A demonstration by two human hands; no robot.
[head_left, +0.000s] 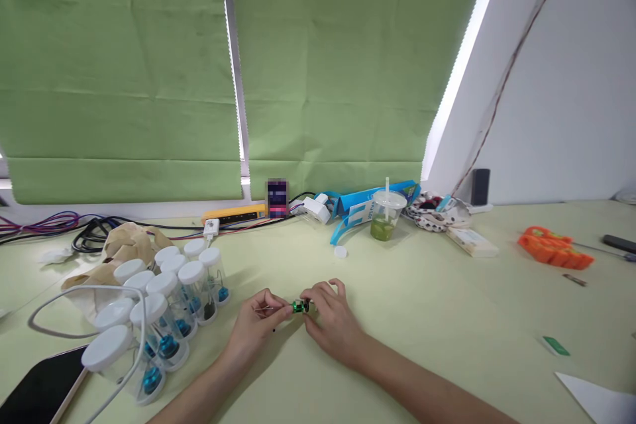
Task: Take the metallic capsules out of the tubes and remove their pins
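A small shiny green and black part [299, 306] is held just above the table between my two hands. Its exact kind is too small to make out. My left hand [256, 326] pinches it from the left with thumb and fingers, and a thin metal wire or rod shows along those fingers. From the right, my right hand [334, 326] grips the black end with thumb and fingertips. Left of my hands stand several clear jars [197, 288] with white lids. Inside them are shiny blue parts [169, 346] on bent metal rods.
A black phone [42, 387] and white cable [34, 324] lie left. Behind are brown paper [132, 242], a drink cup [385, 215], a blue packet [355, 205] and a white lid [340, 252]. An orange object [551, 248] and a green piece [556, 345] lie right.
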